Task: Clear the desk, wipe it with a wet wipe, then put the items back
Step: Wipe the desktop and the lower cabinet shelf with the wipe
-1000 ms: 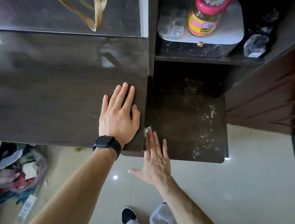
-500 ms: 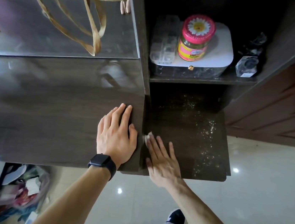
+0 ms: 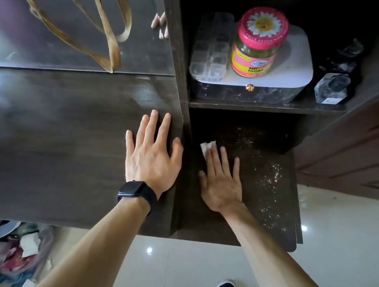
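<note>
The left hand (image 3: pixel 152 158), a black smartwatch (image 3: pixel 134 192) on its wrist, lies flat and relaxed on the dark wood-grain desk top (image 3: pixel 53 138) at the centre of the frame, fingers spread and holding nothing. It looks like a brace rather than a working hand. Just right of it, past an upright dark divider, the right hand (image 3: pixel 223 183) presses a small crumpled white wet wipe (image 3: pixel 207 148) onto the dark lower shelf board (image 3: pixel 197 225). The fingers are straight and laid over the wipe, not curled round it, and only a corner shows beyond the fingertips. Pale gritty specks (image 3: pixel 272 177) are scattered over the right half of that board, well apart from the wipe. That part appears unwiped, so the wiping step seems only partly done. The main risk is that a rightward or forward stroke pushes the grit off the open edge onto the glossy pale floor tiles (image 3: pixel 335 268) instead of lifting it. With only flat pressure on it, the bunched wipe could also slide out from under the fingers. In the upper right, a pink-lidded glass jar (image 3: pixel 258 42) and a clear plastic compartment case (image 3: pixel 210 50) stand on a white-lidded storage box (image 3: pixel 295 68). A reach deep into the recess could knock that shelf's front edge.
</note>
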Tool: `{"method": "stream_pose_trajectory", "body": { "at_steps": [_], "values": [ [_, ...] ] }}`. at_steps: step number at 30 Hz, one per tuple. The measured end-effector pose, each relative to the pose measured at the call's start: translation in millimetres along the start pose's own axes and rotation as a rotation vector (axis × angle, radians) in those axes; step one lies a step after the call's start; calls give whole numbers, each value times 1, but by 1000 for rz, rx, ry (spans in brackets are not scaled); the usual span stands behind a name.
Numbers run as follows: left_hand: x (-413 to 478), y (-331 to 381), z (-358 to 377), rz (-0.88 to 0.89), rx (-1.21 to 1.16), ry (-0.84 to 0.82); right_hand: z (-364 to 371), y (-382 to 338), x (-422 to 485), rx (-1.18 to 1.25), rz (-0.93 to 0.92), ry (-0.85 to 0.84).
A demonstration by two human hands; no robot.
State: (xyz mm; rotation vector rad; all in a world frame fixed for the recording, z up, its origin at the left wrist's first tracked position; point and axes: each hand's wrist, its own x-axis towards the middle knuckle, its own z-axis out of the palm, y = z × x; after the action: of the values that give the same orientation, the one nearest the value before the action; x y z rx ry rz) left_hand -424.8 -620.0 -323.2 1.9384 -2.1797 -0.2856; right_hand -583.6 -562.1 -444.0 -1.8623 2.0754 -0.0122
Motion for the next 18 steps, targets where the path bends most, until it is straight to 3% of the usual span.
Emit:
{"method": "stream_pose_trajectory", "body": {
  "at_steps": [6, 15, 18],
  "values": [
    [1, -1, 3, 4, -8, 29, -16, -15, 67, -68, -37, -53],
    [0, -2, 2, 12, -14, 42, -39, 28, 80, 152, 681, 35],
    [0, -1, 0, 7, -19, 25, -28, 28, 45, 239, 810, 113]
  ]
}}
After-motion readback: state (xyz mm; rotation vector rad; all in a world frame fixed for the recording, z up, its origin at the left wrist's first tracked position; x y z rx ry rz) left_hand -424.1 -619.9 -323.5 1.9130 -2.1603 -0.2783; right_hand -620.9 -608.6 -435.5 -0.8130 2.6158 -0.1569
